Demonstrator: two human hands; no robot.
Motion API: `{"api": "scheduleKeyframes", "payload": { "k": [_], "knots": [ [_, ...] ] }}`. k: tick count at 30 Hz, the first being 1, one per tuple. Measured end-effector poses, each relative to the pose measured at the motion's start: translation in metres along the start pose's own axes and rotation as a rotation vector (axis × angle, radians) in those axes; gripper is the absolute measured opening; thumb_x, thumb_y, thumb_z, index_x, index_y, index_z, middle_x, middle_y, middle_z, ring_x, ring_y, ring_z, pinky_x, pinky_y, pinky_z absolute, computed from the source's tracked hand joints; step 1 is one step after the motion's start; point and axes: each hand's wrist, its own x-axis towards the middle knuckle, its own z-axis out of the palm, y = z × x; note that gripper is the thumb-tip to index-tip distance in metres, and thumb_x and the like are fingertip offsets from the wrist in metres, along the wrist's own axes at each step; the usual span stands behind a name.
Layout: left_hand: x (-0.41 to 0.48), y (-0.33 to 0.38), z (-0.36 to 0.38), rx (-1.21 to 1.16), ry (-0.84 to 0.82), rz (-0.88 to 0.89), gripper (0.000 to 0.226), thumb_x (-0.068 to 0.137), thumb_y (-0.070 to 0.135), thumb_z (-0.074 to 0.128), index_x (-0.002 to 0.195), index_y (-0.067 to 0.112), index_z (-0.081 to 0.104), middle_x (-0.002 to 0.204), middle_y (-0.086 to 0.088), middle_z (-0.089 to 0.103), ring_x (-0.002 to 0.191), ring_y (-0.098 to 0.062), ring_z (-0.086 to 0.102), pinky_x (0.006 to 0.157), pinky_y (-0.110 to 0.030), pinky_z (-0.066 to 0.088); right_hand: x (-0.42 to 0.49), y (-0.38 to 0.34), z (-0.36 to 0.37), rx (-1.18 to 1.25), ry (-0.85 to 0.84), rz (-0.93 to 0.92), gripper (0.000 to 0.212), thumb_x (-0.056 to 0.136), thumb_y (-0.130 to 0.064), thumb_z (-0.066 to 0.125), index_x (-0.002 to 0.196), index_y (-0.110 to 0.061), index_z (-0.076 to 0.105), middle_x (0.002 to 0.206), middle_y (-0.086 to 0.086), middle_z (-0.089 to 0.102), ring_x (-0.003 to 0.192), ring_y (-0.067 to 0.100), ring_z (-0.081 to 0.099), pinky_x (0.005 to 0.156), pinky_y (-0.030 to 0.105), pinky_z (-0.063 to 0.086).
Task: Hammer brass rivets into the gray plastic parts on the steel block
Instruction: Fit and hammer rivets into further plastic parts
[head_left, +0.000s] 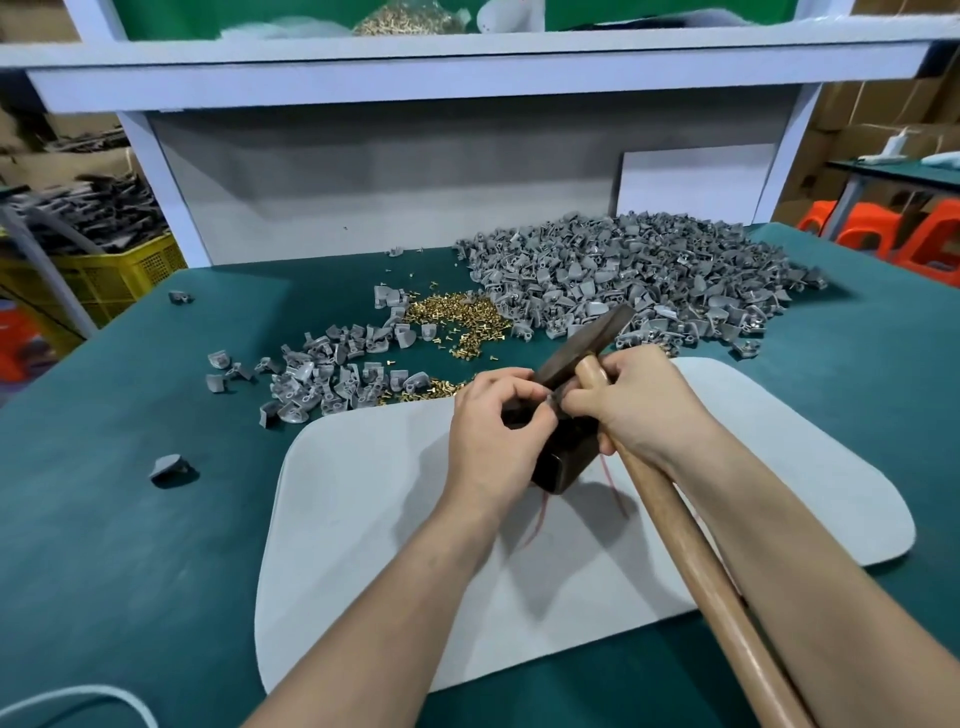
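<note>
Mid-surface, head cam (only view): steel block (563, 465), dark, stands on a pale gray mat (363, 519) laid on the green surface (104, 519). L hand (488, 431) is curled over the block's top-left, thumb + forefinger pinched on sth small there; item too hidden to ID. R hand (639, 405) grips the hammer (684, 545) high on its wooden handle, right under the dark head; its thumb meets the L fingertips at the block top. Hammer head is tilted up and away, just above the block; handle runs down to the frame's lower right alongside the R forearm. Red thread (540, 514) trails on the mat at the block's base. Behind the mat: brass rivets (457, 319) in a loose heap, a few more by the mat's far edge. Gray plastic parts: big pile (623, 275) far right, smaller pile (332, 374) to the left, touching the mat's corner. One stray part (169, 467) lies alone, well left of the mat. Bkgd: white shelf frame (467, 78), yellow crate (119, 275) at left, orange stools (872, 234) at right. White cable (78, 693) at lower left.
</note>
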Motion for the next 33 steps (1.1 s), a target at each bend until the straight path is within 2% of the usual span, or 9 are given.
{"api": "scheduleKeyframes", "payload": {
  "k": [4,8,13,17,19,22,25,30,33],
  "knots": [
    [0.0,0.0,-0.001,0.02,-0.017,0.03,0.023,0.081,0.006,0.072,0.074,0.027,0.066,0.106,0.003,0.063,0.112,-0.019,0.052,0.101,-0.035,0.039,-0.005,-0.004,0.001,-0.131,0.012,-0.033,0.01,0.071,-0.011,0.069,0.064,-0.008,0.063,0.029,-0.001,0.046,0.026,0.012,0.047,0.032,0.014,0.031],
    [-0.001,-0.001,-0.002,0.068,-0.021,0.077,0.019,0.081,0.006,0.073,0.075,0.023,0.066,0.109,0.009,0.06,0.115,-0.016,0.051,0.101,-0.03,0.037,-0.009,-0.01,0.0,-0.209,0.039,-0.056,0.01,0.073,-0.009,0.064,0.063,-0.007,0.061,0.039,0.001,0.049,0.029,0.014,0.05,0.03,0.013,0.033],
    [-0.003,-0.001,-0.001,0.052,-0.036,0.11,0.008,0.081,0.004,0.072,0.078,0.011,0.07,0.125,0.002,0.057,0.121,-0.009,0.051,0.106,-0.036,0.037,-0.01,-0.01,-0.002,-0.231,0.044,-0.044,0.022,0.072,-0.007,0.063,0.054,-0.01,0.051,0.034,-0.002,0.047,0.028,0.012,0.048,0.028,0.013,0.029],
    [-0.003,-0.001,0.001,0.079,-0.026,0.141,0.004,0.081,0.004,0.072,0.079,0.005,0.069,0.127,0.002,0.056,0.123,-0.013,0.051,0.106,-0.041,0.037,-0.01,-0.011,-0.002,-0.266,0.048,-0.059,0.023,0.073,-0.008,0.062,0.055,-0.011,0.048,0.043,0.003,0.051,0.033,0.015,0.054,0.029,0.014,0.032],
    [-0.004,-0.001,0.0,0.078,-0.025,0.155,0.005,0.081,0.004,0.072,0.078,0.005,0.068,0.127,0.002,0.057,0.123,-0.014,0.05,0.106,-0.041,0.037,-0.01,-0.012,-0.001,-0.296,0.053,-0.063,0.021,0.073,-0.01,0.062,0.057,-0.011,0.048,0.047,0.005,0.053,0.039,0.019,0.059,0.033,0.015,0.038],
    [-0.002,-0.002,0.0,0.108,-0.035,0.173,0.005,0.081,0.004,0.072,0.078,0.005,0.068,0.126,0.003,0.057,0.124,-0.017,0.049,0.107,-0.039,0.035,-0.007,-0.013,0.001,-0.369,0.072,-0.071,0.023,0.076,-0.014,0.06,0.058,-0.011,0.045,0.061,0.014,0.059,0.06,0.032,0.065,0.056,0.031,0.055],
    [-0.001,-0.005,-0.001,0.125,-0.038,0.197,0.004,0.08,0.004,0.072,0.079,0.004,0.069,0.121,0.007,0.057,0.122,-0.017,0.05,0.107,-0.036,0.035,-0.005,-0.016,0.005,-0.449,0.07,-0.083,0.024,0.081,-0.018,0.056,0.061,-0.01,0.045,0.069,0.018,0.061,0.069,0.035,0.064,0.066,0.039,0.056],
    [-0.001,-0.003,-0.002,0.139,-0.026,0.209,0.004,0.079,-0.001,0.072,0.078,0.001,0.068,0.111,0.019,0.054,0.117,-0.015,0.051,0.102,-0.022,0.035,0.0,-0.022,0.0,-0.457,-0.036,-0.071,0.018,0.075,-0.012,0.061,0.061,-0.01,0.05,0.044,0.003,0.055,0.037,0.017,0.059,0.037,0.02,0.042],
    [-0.001,-0.003,-0.002,0.124,-0.03,0.209,0.005,0.079,-0.002,0.072,0.078,0.001,0.068,0.11,0.023,0.052,0.114,-0.01,0.05,0.1,-0.016,0.033,0.002,-0.023,-0.004,-0.368,-0.115,-0.071,0.024,0.074,-0.005,0.06,0.054,-0.011,0.047,0.028,-0.003,0.046,0.027,0.013,0.051,0.031,0.013,0.032]
  ]
}}
